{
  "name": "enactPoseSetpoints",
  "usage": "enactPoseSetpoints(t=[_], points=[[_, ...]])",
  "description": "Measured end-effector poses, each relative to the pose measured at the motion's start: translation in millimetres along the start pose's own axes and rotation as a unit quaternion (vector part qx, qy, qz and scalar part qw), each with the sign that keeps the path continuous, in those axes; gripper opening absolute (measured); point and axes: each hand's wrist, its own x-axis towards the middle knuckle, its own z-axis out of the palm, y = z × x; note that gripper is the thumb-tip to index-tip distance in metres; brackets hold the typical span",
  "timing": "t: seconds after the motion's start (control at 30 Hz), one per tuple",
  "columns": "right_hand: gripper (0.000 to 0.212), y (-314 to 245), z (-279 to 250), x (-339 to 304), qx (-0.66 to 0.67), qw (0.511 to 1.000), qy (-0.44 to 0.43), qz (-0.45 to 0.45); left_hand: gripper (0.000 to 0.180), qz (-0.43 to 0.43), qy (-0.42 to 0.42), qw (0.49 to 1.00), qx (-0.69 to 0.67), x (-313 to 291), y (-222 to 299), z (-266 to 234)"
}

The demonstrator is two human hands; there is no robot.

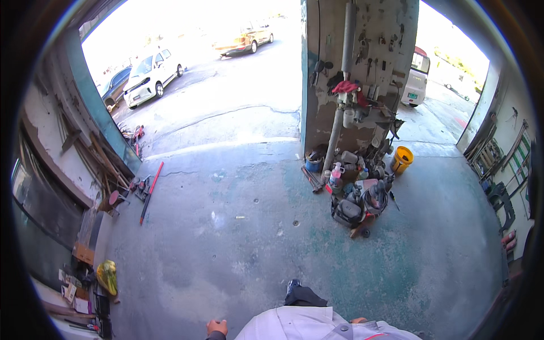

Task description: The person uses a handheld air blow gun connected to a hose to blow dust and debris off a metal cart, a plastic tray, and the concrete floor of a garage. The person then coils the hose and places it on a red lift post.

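Note:
My left hand (216,327) hangs at the lower edge, just left of my light grey jacket (294,326). Its fingers look curled in, and no object shows in them. Only a small patch of my right hand (359,321) peeks out past the jacket's right side; its fingers are hidden. Neither hand touches anything that I can make out. Below me one shoe (293,285) and a dark trouser leg (306,297) are on the worn concrete floor (238,255).
Ahead right, tools, bottles and bags (357,198) crowd a pillar (362,56) beside a yellow bucket (402,160). A red-and-black bar (152,192) lies left. Boxes (85,252) and a yellow-green bag (106,277) line the left wall. Cars (150,76) stand outside.

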Motion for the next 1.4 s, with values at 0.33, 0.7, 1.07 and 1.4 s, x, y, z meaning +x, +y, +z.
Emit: enactPoseSetpoints(t=[0.33, 0.7, 1.07, 1.4], points=[[0.042, -272, -603, 31, 0.35, 0.87, 0.335, -0.096, 0.055, -0.049, -0.119, 0.972, 0.199, 239, 96, -41], [0.039, -299, -686, 178, 0.427, 0.891, 0.097, 0.119, 0.052, -0.07, -0.043, 0.993, 0.085, 544, 460, -172], [0.033, -401, -840, 286, 0.588, 0.778, -0.025, 0.219, 0.042, 0.179, -0.09, 0.975, 0.093, 745, 810, -181], [0.031, -512, -1339, 445, 0.39, 0.857, 0.338, -0.013, 0.058, -0.111, -0.175, 0.969, 0.135, 928, 907, -242]])
